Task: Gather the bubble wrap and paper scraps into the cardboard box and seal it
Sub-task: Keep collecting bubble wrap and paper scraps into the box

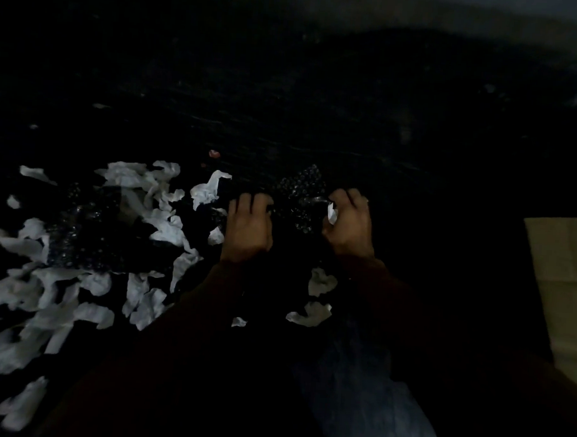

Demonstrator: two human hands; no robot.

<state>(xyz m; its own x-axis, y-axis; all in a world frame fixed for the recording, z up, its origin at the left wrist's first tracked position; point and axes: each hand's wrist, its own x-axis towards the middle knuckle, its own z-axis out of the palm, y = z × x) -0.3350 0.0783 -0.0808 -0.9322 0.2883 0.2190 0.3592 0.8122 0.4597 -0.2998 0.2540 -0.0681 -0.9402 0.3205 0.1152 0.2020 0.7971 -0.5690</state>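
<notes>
Well to the left of our left hand (248, 223), paper scraps (77, 274) lie thick over the dark surface, with another bubbled sheet (79, 234) half buried among them. Left hand and right hand (348, 221) both clutch the bubble wrap (298, 192) stretched between them; the right seems also to pinch a white scrap (330, 214). We should bunch the sheet tight so nothing trails. A few stray pieces (320, 282) sit by our wrists, and the cardboard box (564, 283) waits well off right.

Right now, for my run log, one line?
left hand holds bubble wrap | right hand: bubble wrap, paper scrap | cardboard box: right edge
</notes>
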